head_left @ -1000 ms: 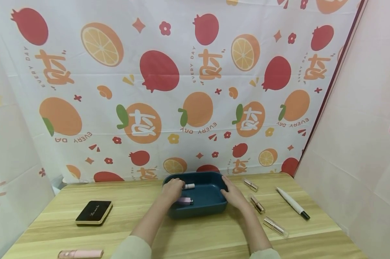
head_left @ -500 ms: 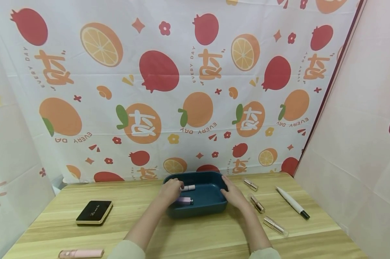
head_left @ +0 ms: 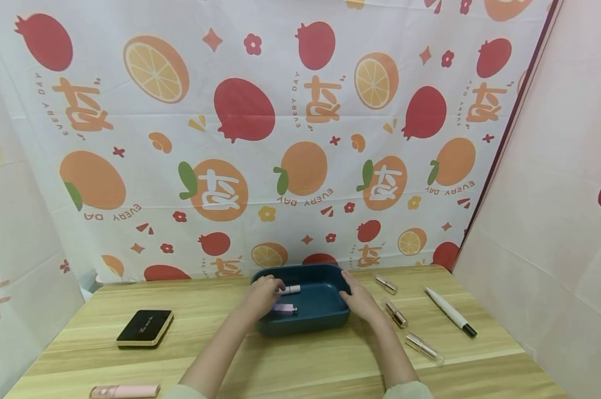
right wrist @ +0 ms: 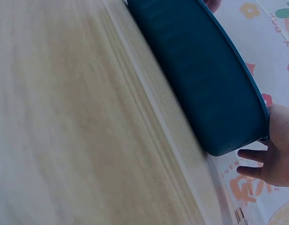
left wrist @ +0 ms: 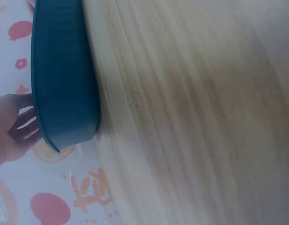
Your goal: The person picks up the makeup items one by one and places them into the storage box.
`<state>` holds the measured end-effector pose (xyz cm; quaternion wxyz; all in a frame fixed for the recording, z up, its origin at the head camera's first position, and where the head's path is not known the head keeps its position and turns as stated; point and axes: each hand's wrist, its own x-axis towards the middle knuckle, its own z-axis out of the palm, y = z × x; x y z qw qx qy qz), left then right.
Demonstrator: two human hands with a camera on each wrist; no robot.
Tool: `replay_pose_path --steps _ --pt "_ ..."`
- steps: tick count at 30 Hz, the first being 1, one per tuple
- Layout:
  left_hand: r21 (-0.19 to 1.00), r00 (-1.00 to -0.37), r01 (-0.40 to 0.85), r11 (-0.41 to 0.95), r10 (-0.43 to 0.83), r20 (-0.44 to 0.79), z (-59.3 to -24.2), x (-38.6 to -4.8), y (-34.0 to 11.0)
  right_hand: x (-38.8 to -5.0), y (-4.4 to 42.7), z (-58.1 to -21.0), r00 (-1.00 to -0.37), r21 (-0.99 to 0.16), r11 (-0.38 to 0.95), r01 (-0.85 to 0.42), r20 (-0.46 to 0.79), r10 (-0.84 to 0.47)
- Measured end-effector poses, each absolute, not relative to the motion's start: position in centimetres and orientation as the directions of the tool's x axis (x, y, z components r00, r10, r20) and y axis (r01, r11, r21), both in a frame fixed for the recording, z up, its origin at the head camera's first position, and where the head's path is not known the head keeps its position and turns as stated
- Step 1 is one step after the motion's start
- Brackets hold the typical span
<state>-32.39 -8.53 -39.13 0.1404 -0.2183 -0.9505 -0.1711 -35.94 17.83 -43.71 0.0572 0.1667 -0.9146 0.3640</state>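
Observation:
A dark teal box (head_left: 307, 327) stands near the back of the wooden table. Inside it lie a purple lipstick tube (head_left: 284, 309) and a white tube (head_left: 292, 289), partly covered by my left hand (head_left: 262, 295). That hand reaches over the left rim, its fingers above the interior; in the left wrist view gaps show between them. My right hand (head_left: 362, 302) holds the right wall of the box, thumb over the rim and other fingers along the outside. The right wrist view shows two of its fingers (right wrist: 251, 171) straight, beyond the box's end.
On the right lie three slim lipstick tubes, the nearest a clear-ended lipstick (head_left: 424, 349), and a white pen (head_left: 451, 311) with a dark tip. A black compact (head_left: 145, 328) and a pink lip gloss tube (head_left: 124, 391) are on the left. A fruit-print cloth (head_left: 290, 233) hangs behind.
My left hand has drawn back slightly to the left and toward me, showing a little more of the white tube. The right hand and the box have stayed in place.

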Motion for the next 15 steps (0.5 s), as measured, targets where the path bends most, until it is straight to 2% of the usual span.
replay_pose_path --steps 15 --pt "0.286 -0.823 0.51 0.811 0.363 0.438 -38.5 -31.1 -8.4 -36.0 17.9 -43.7 -0.936 -0.644 0.679 -0.353 0.231 -0.267"
